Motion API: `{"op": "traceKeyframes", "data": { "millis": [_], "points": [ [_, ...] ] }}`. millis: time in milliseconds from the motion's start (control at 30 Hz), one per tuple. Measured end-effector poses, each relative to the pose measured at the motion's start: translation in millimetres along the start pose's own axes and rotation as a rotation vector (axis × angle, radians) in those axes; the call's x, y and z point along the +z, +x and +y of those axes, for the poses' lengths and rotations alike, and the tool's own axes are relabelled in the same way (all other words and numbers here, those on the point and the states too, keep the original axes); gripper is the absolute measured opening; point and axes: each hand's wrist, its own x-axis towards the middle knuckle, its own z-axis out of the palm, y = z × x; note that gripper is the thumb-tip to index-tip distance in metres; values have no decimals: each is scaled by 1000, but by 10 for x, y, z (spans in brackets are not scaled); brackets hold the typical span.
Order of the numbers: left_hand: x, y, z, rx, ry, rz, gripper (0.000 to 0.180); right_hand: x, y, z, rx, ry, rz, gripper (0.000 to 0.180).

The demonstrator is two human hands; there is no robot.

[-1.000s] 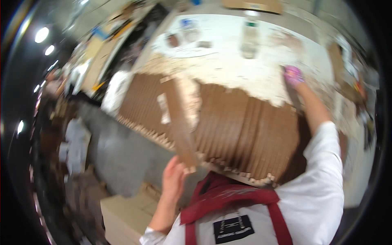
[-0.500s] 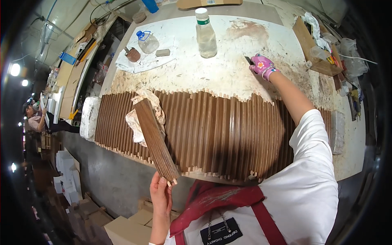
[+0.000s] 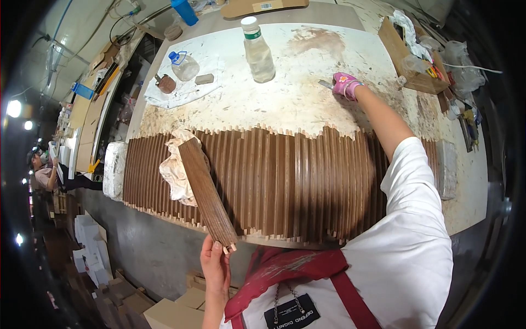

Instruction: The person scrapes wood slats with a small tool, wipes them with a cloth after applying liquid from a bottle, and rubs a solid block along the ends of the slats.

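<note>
Toward the left of the surface [image 3: 296, 107], a crumpled cloth [image 3: 174, 175] lies on a row of brown slats [image 3: 285, 181], partly hidden by a wooden board [image 3: 207, 192]. The left hand [image 3: 215, 266] grips the board's near, pegged end, thumb on top; from there its long axis runs away and leftward, aslant to the slats. Farther right, beyond the row, the gloved right hand [image 3: 346, 88] closes around a flat tool [image 3: 325, 84] pointing left, well apart from the board.

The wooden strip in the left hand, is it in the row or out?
Out: the left hand holds the strip slanted across the row.
</note>
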Motion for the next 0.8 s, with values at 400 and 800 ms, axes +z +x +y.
{"op": "traceKeyframes", "data": {
  "millis": [400, 800],
  "points": [
    [-292, 97, 335, 39, -25, 22, 45, 109, -299, 47, -154, 1149, 22, 18],
    [-2455, 660, 1132, 290, -201, 5, 42, 253, -2152, -2479, -315, 1503, -339, 27]
  ]
}}
